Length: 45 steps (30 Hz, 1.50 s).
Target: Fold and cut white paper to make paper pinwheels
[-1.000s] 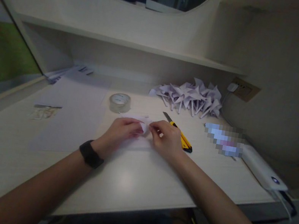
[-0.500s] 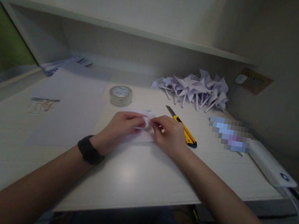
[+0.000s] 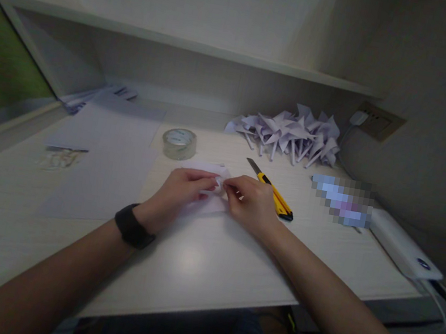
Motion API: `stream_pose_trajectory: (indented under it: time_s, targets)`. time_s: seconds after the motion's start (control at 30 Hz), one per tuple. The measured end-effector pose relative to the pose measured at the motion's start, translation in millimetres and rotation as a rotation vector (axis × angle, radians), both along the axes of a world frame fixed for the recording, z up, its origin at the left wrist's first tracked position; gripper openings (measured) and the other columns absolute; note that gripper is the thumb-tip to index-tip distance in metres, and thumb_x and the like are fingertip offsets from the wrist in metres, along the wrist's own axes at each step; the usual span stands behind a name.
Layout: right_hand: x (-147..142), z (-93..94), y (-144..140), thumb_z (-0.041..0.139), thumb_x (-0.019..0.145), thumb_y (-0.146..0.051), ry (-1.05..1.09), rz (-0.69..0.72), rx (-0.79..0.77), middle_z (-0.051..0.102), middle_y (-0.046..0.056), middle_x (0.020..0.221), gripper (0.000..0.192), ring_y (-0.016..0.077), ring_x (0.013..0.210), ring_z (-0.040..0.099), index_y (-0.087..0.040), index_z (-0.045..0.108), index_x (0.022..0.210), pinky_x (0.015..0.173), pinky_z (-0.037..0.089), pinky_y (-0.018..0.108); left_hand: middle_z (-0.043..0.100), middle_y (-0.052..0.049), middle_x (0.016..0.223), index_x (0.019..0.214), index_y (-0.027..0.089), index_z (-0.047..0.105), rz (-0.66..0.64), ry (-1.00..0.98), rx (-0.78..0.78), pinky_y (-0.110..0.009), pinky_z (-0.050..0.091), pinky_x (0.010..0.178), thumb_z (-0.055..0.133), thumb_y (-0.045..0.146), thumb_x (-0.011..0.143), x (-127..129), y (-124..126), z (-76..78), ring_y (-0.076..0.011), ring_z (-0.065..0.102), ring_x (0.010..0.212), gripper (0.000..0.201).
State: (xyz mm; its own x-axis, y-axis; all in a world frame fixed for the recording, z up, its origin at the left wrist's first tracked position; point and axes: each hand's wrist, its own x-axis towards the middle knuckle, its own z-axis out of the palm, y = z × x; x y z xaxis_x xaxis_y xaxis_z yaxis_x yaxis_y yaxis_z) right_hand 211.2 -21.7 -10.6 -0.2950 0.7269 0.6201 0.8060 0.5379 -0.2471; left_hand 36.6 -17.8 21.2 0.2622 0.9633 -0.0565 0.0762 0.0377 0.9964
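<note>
While the left hand [image 3: 182, 190] and right hand [image 3: 252, 202] met over the pale surface [image 3: 197, 266], both pinched a small white paper [image 3: 215, 184] lying mid-surface between them, with a tape roll [image 3: 179, 143] just behind, a yellow knife [image 3: 272, 194] beside the right hand, and folded pinwheels [image 3: 289, 132] well apart at the back.

**Colours on the Desk**

The small folded paper [image 3: 213, 185] between the hands was white. The knife [image 3: 274, 195] beside it was yellow with a black end and a grey blade. The roll of tape [image 3: 179, 143] was clear and pale. The pile of paper pinwheels [image 3: 293, 134] looked white with a light purple tint. The desk [image 3: 198, 260] was cream with faint wood lines. The wristband [image 3: 132, 226] was black. The big sheet [image 3: 106, 164] was pale grey. The long box [image 3: 404, 251] was white.
</note>
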Motion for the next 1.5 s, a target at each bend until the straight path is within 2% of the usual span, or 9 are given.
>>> stream_pose_trajectory:
  time_s: [0.1,0.23,0.37,0.47,0.6,0.83,1.17,1.37,1.5]
  targets:
    - [-1,-0.1,-1,0.055,0.081,-0.015,-0.004,0.000,-0.021,0.072,0.004,0.081,0.015,0.0171,0.074,0.066,-0.018,0.070,0.082,0.069,0.045,0.027,0.066,-0.003,0.064,0.076,0.014,0.073,0.002,0.064,0.066,-0.022,0.043,0.053,0.066,0.027,0.074,0,0,-0.9,-0.0128,0.056,0.061,0.015]
    - [-2,0.0,-1,0.056,0.081,-0.015,-0.003,-0.006,-0.047,0.073,0.004,0.081,0.015,0.0180,0.075,0.066,-0.018,0.070,0.082,0.070,0.045,0.028,0.072,-0.004,0.071,0.078,0.016,0.075,0.012,0.202,0.239,-0.026,0.050,0.059,0.062,0.030,0.078,-2,5,-5.6,-0.0181,0.064,0.071,0.019]
    - [-4,-1.7,-2,0.055,0.085,-0.018,0.043,-0.012,-0.089,0.073,0.004,0.083,0.015,0.0175,0.076,0.066,-0.019,0.070,0.089,0.070,0.045,0.027,0.076,-0.004,0.089,0.087,0.018,0.076,0.029,0.332,0.421,-0.032,0.054,0.075,0.059,0.028,0.080,-2,9,-11.5,-0.0220,0.068,0.085,0.021]
    - [-5,-4.2,-1,0.056,0.086,-0.018,0.081,0.025,-0.136,0.073,0.004,0.084,0.016,0.0162,0.075,0.066,-0.019,0.068,0.096,0.069,0.046,0.026,0.075,-0.006,0.095,0.091,0.018,0.076,0.094,0.444,0.521,-0.035,0.053,0.084,0.058,0.025,0.081,-1,10,-14.6,-0.0224,0.069,0.089,0.022]
    - [-5,-6.1,0,0.060,0.085,-0.019,0.118,0.076,-0.171,0.073,0.004,0.085,0.015,0.0158,0.073,0.066,-0.018,0.067,0.098,0.068,0.046,0.025,0.075,-0.005,0.096,0.093,0.017,0.075,0.157,0.503,0.606,-0.032,0.054,0.081,0.057,0.023,0.083,-1,9,-18.6,-0.0212,0.070,0.088,0.021]
    - [-6,-4.2,2,0.063,0.084,-0.018,0.201,0.106,-0.181,0.074,0.004,0.087,0.013,0.0158,0.076,0.067,-0.019,0.069,0.096,0.071,0.047,0.024,0.074,-0.004,0.101,0.101,0.017,0.071,0.207,0.499,0.628,-0.027,0.055,0.076,0.061,0.017,0.081,-1,10,-22.7,-0.0177,0.070,0.084,0.022]
    - [-8,-5.0,1,0.064,0.085,-0.019,0.297,0.057,-0.238,0.073,0.002,0.080,0.008,0.0139,0.069,0.066,-0.019,0.071,0.089,0.064,0.045,0.022,0.075,-0.002,0.089,0.097,0.020,0.066,0.250,0.645,0.659,-0.029,0.051,0.075,0.060,0.020,0.082,-4,7,-17.2,-0.0196,0.071,0.079,0.016]
    - [-4,-3.0,-3,0.057,0.088,-0.020,0.048,-0.027,-0.095,0.074,0.006,0.082,0.013,0.0171,0.071,0.067,-0.017,0.070,0.089,0.066,0.044,0.024,0.075,-0.004,0.092,0.091,0.020,0.069,0.228,0.639,0.647,-0.031,0.051,0.080,0.059,0.023,0.082,-3,7,-15.9,-0.0214,0.070,0.087,0.014]
    - [-1,-6.1,-5,0.055,0.086,-0.017,-0.164,-0.058,-0.004,0.073,0.008,0.080,0.014,0.0186,0.069,0.067,-0.015,0.068,0.090,0.061,0.042,0.025,0.076,-0.004,0.090,0.084,0.020,0.072,0.204,0.563,0.544,-0.031,0.052,0.081,0.061,0.024,0.079,-1,7,-13.9,-0.0220,0.069,0.090,0.013]
